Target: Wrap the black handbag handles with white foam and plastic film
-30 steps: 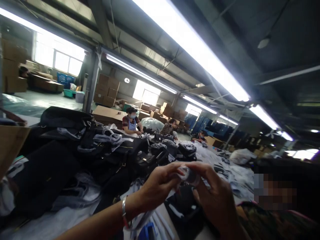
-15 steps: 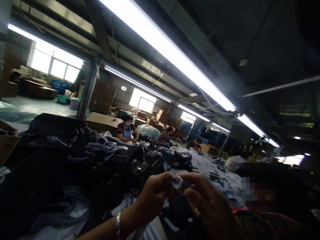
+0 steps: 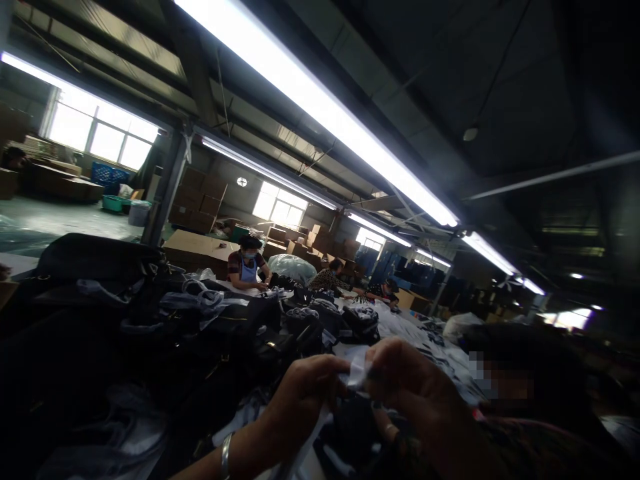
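Note:
Between my two hands is a small piece of clear plastic film (image 3: 357, 368), pinched from both sides. My left hand (image 3: 306, 393), with a silver bracelet (image 3: 226, 456) at the wrist, grips its left end between thumb and fingers. On the other side my right hand (image 3: 417, 383) has its fingers curled on the film's right end. Dark shadow hides part of those fingers. Beneath the hands lie a dark item (image 3: 355, 420) and pale wrapping, too dim to name.
Black bags (image 3: 100, 267) with white wrapped straps are piled on the left and ahead. A co-worker (image 3: 525, 373) is close at my right. Several people work across the table, one in a blue apron (image 3: 249, 270). A post (image 3: 167, 187) rises behind the bags.
My right hand has turned and its fingers have curled in more. The film now stretches as a flatter strip between the hands. The whole view has shifted slightly.

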A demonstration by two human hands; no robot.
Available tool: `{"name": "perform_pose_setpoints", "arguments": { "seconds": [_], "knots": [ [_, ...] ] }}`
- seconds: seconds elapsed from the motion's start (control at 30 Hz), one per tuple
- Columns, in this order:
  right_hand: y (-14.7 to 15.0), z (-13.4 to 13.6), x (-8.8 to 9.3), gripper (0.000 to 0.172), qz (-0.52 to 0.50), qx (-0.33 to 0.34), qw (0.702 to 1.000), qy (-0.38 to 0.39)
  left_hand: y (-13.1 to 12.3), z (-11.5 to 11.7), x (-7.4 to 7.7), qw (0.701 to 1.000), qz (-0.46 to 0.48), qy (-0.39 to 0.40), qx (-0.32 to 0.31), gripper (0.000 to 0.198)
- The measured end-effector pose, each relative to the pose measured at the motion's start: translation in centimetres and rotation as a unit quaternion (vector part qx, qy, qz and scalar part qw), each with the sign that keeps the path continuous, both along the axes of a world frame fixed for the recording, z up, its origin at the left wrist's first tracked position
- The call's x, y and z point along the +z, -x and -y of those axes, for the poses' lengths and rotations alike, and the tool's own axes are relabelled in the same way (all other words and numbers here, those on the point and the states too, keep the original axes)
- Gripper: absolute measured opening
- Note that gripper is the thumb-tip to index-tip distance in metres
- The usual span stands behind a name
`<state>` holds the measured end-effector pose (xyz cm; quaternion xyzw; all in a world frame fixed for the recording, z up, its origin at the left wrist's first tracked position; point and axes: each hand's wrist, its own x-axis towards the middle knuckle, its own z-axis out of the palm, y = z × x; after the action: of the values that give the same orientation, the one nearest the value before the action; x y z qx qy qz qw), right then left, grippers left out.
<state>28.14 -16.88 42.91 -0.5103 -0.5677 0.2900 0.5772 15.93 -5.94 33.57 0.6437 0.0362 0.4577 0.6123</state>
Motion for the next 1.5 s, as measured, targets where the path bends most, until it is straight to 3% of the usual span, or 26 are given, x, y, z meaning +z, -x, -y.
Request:
{"name": "perform_pose_setpoints", "arguments": {
  "seconds": [0.17,0.3,0.4,0.47,0.57,0.73,0.87,0.97,1.1,1.23,1.37,1.5],
  "knots": [
    [-0.3,-0.4,0.1,0.027,0.026,-0.074,0.997,-0.025,-0.8,-0.2,-0.5,0.998,0.025,0.041,-0.047,0.023],
    [-1.0,-1.2,-0.6,0.02,0.068,-0.085,0.992,-0.065,-0.8,-0.2,-0.5,0.997,0.014,0.058,-0.044,0.022],
    [-1.2,-1.8,-1.6,0.017,0.137,-0.149,0.973,-0.114,-0.6,-0.2,-0.6,0.998,-0.004,0.056,-0.036,0.022],
    [-1.4,-2.1,-2.2,0.013,0.237,-0.219,0.929,-0.182,-0.6,-0.1,-0.5,0.997,-0.016,0.055,-0.042,0.019],
    [-1.7,-2.6,-2.9,0.015,0.387,-0.282,0.816,-0.323,-0.6,0.2,-0.3,0.995,-0.031,0.066,-0.067,0.012],
    [-2.5,-3.0,-3.1,0.026,0.549,-0.248,0.662,-0.446,-0.6,0.7,0.2,0.99,-0.037,0.083,-0.104,0.019],
    [-2.4,-2.1,-3.4,0.019,0.641,-0.214,0.574,-0.461,-0.7,0.5,0.3,0.989,-0.016,0.104,-0.107,0.03],
    [-1.6,-1.5,-4.1,0.015,0.671,-0.225,0.541,-0.455,-1.0,0.4,0.4,0.984,0.002,0.14,-0.113,0.032],
    [-1.1,-1.4,-4.8,0.017,0.688,-0.233,0.535,-0.431,-1.1,0.6,0.5,0.98,0.028,0.162,-0.115,0.033],
    [-2.0,-1.8,-4.8,0.019,0.693,-0.179,0.543,-0.439,-0.2,1.1,0.9,0.978,0.037,0.161,-0.129,0.029],
    [-2.6,-2.2,-5.2,0.027,0.639,-0.14,0.616,-0.438,1.4,1.1,1.6,0.978,0.024,0.125,-0.166,0.015],
    [-1.9,-2.2,-6.4,0.031,0.569,-0.155,0.698,-0.406,1.7,0.7,1.2,0.982,0.026,0.081,-0.171,0.024]
  ]
}}
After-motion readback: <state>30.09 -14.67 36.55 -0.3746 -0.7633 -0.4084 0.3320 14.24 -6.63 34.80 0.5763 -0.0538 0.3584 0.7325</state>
